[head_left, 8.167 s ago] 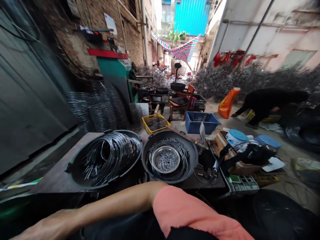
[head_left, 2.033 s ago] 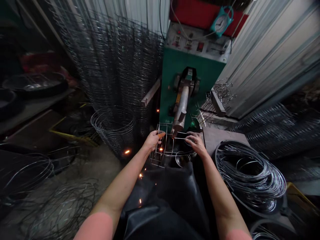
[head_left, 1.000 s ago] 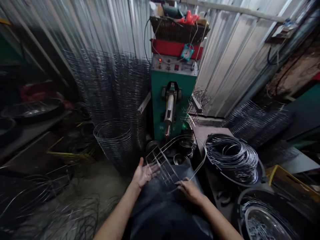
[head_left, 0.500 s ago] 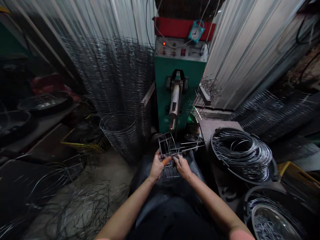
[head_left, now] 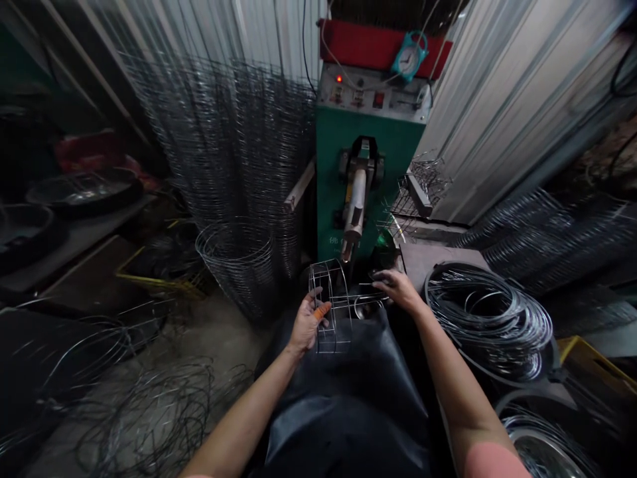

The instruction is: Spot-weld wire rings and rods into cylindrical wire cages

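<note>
Before the green spot welder (head_left: 368, 179), the grip of the left hand (head_left: 308, 325) was clamped on a wire basket frame (head_left: 343, 305), held steady, while the right hand (head_left: 398, 287) lay open just beside its rods.

Steel wire basket frame (head_left: 338, 305), upright, in left hand (head_left: 308, 325)

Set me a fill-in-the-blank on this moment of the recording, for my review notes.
The wire frame is held by the ____ hand. The finger cover on that hand is ____. The body of the welding machine is painted ____. The black basin on the person's right holds coiled ____.

Missing words: left; orange; green; wire.
</note>
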Demonstrator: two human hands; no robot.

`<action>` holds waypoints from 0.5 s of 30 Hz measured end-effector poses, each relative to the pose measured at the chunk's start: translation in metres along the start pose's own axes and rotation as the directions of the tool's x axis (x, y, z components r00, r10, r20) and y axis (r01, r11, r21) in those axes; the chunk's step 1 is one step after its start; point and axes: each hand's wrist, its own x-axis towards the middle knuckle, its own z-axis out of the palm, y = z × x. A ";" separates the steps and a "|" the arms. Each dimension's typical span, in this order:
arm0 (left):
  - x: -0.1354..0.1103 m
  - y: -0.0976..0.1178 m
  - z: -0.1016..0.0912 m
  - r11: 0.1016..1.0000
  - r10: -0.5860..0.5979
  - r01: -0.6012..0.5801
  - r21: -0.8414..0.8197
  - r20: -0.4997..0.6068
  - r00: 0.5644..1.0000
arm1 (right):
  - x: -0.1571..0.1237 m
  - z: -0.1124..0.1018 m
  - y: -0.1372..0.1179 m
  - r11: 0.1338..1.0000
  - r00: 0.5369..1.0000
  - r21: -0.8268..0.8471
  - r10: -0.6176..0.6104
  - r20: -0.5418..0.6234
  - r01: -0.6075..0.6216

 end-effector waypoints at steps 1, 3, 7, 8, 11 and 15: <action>0.004 0.001 0.001 1.000 0.009 -0.009 -0.002 -0.017 1.000 | 0.005 0.003 0.003 0.998 0.999 0.064 0.005 0.053 -0.008; 0.011 0.004 0.004 1.000 0.019 -0.019 -0.003 -0.054 0.998 | 0.011 0.010 0.004 0.988 0.997 0.151 0.007 0.080 -0.019; 0.022 0.007 0.013 1.000 0.004 -0.004 -0.001 -0.073 0.997 | 0.017 0.020 0.000 0.986 1.000 0.167 -0.006 -0.025 0.010; 0.023 0.007 0.016 1.000 -0.004 0.004 -0.005 -0.074 0.997 | 0.019 0.021 -0.001 0.987 0.999 0.157 -0.015 -0.040 0.021; 0.029 0.007 0.024 0.999 -0.035 0.033 -0.025 -0.091 0.995 | 0.027 0.024 -0.001 0.991 0.998 0.121 -0.053 -0.042 0.058; 0.037 0.006 0.029 0.997 -0.075 0.072 -0.036 -0.098 0.992 | 0.037 0.028 0.006 0.993 0.997 0.094 -0.064 -0.042 0.067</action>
